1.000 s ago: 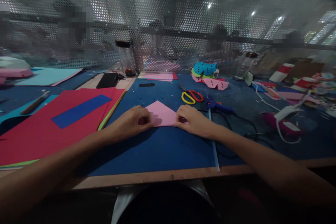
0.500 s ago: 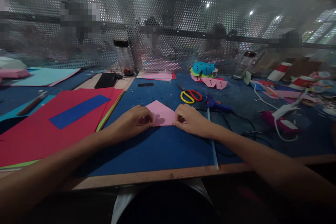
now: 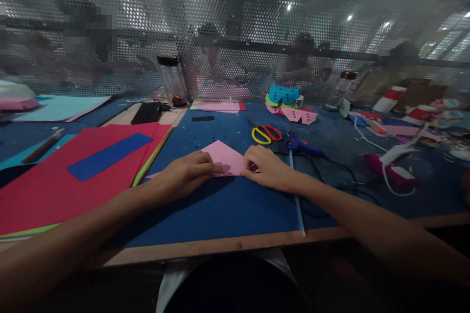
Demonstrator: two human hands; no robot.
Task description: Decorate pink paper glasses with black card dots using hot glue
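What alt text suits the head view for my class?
A person's left hand and right hand touch a peaked pink paper on a blue tabletop. Red paper lies to the left; scissors and a glue gun lie beyond the right hand.

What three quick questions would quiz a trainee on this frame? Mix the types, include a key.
1. Multiple choice: what lies on the red paper?
A) a clear bottle
B) a blue strip
C) a white cable

2. True or false: the left hand and the right hand both touch the pink sheet.

3. Fill in: the scissors have one yellow handle loop and one ____ handle loop.

Key: 1. B; 2. True; 3. red
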